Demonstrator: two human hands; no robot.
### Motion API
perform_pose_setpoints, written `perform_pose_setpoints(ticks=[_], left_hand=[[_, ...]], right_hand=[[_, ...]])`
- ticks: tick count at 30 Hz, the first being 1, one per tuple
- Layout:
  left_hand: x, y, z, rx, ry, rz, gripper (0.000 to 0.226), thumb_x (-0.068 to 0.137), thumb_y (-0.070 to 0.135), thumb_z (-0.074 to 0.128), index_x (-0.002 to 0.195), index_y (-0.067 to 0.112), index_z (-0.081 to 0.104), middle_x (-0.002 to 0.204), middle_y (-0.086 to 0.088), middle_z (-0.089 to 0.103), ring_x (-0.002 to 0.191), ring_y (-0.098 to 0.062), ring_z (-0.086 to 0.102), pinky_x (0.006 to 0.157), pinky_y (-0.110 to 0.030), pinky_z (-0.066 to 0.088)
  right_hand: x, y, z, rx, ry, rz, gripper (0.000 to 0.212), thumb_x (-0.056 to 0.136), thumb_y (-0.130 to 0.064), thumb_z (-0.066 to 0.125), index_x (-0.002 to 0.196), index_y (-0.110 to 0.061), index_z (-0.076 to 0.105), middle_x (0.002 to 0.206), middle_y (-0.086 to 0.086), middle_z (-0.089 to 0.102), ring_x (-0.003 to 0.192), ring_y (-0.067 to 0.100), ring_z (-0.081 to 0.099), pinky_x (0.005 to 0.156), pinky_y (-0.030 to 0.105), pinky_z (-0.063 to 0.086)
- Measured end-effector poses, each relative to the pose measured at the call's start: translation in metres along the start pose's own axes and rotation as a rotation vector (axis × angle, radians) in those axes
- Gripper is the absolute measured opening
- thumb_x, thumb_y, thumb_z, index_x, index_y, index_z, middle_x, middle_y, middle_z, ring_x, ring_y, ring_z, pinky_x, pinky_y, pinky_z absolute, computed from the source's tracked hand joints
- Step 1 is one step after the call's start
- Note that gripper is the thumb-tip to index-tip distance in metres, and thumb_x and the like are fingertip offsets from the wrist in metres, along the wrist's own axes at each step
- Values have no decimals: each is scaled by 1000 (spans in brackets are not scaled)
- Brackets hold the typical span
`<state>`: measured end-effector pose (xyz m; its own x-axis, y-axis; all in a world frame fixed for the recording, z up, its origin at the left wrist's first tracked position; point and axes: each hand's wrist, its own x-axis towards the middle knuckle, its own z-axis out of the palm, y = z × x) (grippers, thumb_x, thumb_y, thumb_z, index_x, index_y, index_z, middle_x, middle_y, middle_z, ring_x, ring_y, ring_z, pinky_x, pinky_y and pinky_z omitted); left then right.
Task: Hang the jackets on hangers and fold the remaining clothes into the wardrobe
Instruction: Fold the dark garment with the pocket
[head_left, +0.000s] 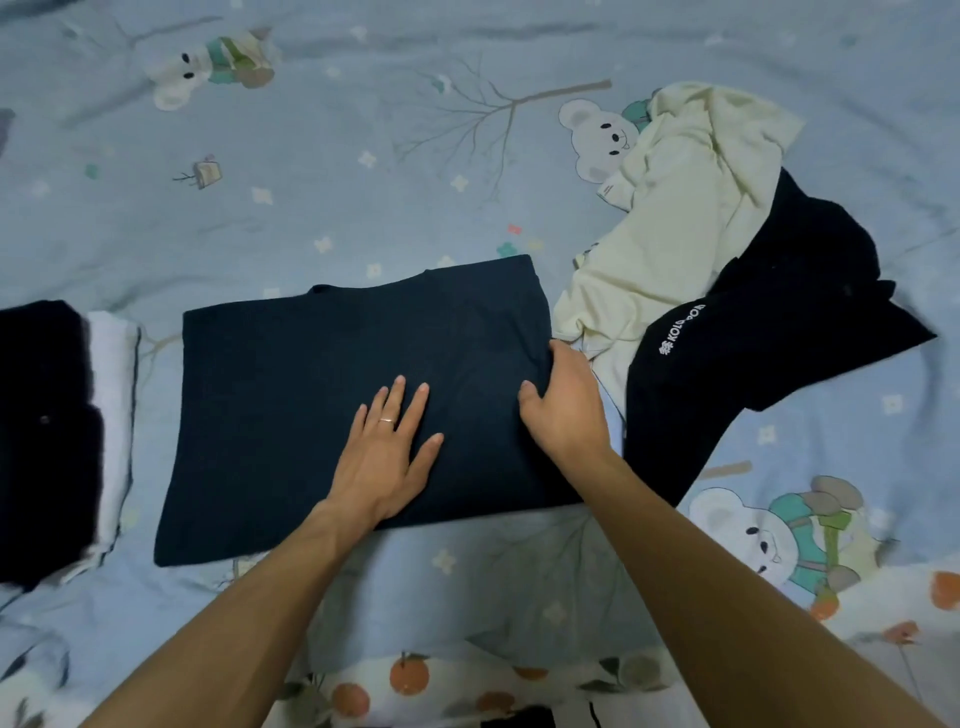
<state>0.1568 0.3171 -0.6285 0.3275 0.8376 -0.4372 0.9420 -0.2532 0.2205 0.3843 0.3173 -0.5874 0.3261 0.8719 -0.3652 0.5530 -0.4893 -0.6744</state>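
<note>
Blue bedding printed with bears carries everything. Your right hand (563, 402) pinches the right edge of the navy garment (332, 405), thumb on top, while your left hand (387, 449) lies flat and released on its middle, pinning it near the bed's front edge. It is half folded, I judge. Toward the left edge sits a stack of folded clothes (62, 441) (dark and white). Toward the right, a cream garment (675, 218) and a black garment (769, 332) lie crumpled, unfolded. No wardrobe or hangers show.
</note>
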Motion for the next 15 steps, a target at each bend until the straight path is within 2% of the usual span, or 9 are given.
perform_pose_setpoints(ticks=[3, 6, 8, 10, 12, 14, 15], left_hand=[[-37, -9, -11, -14, 1, -88, 69, 98, 60, 15, 158, 25, 10, 165, -6, 8, 151, -26, 10, 123, -39, 7], [-76, -28, -12, 33, -2, -134, 81, 92, 63, 1, 157, 17, 16, 163, -7, 17, 151, -25, 12, 123, -38, 6], [-97, -44, -3, 63, 12, -124, 83, 93, 63, 0, 155, 11, 20, 163, -7, 18, 151, -25, 12, 123, -39, 5], [-111, -65, 13, 79, 46, -105, 82, 95, 63, 9, 155, 8, 20, 163, -7, 14, 151, -24, 10, 123, -40, 5], [-122, -84, 28, 73, 24, -95, 83, 94, 63, 22, 157, 10, 13, 164, -4, 5, 152, -21, 6, 123, -41, 4], [-126, -94, 39, 101, 22, -86, 83, 91, 58, 29, 157, 12, 8, 164, -3, 1, 152, -20, 3, 123, -40, 3], [-125, -98, 45, 122, 42, -80, 81, 90, 52, 32, 157, 12, 10, 165, -4, 4, 152, -20, 6, 123, -40, 5]], right_hand=[[-26, -15, 3, -154, 3, -72, 57, 94, -18, 54, 145, -4, 36, 148, 11, 40, 138, 26, 36, 114, 36, 31], [-54, -21, 14, -298, -142, -197, 56, 98, -24, 51, 148, -7, 35, 152, 9, 36, 141, 25, 32, 116, 35, 25], [-71, -17, 29, -385, -241, -331, 53, 102, -33, 44, 149, -8, 36, 154, 9, 36, 143, 24, 30, 118, 35, 20], [-81, -2, 51, -511, -337, -444, 57, 105, -42, 33, 153, -12, 31, 160, 9, 27, 148, 26, 20, 122, 38, 11], [-90, 21, 70, -671, -426, -482, 65, 103, -48, 29, 158, -17, 14, 165, 7, 9, 152, 25, 4, 124, 42, 2], [-95, 43, 77, -768, -422, -467, 76, 97, -47, 37, 158, -19, 3, 166, 7, -1, 152, 27, -4, 123, 46, -1], [-96, 50, 82, -812, -400, -455, 80, 93, -44, 44, 158, -18, 6, 166, 9, 2, 152, 29, 1, 123, 48, 4]])
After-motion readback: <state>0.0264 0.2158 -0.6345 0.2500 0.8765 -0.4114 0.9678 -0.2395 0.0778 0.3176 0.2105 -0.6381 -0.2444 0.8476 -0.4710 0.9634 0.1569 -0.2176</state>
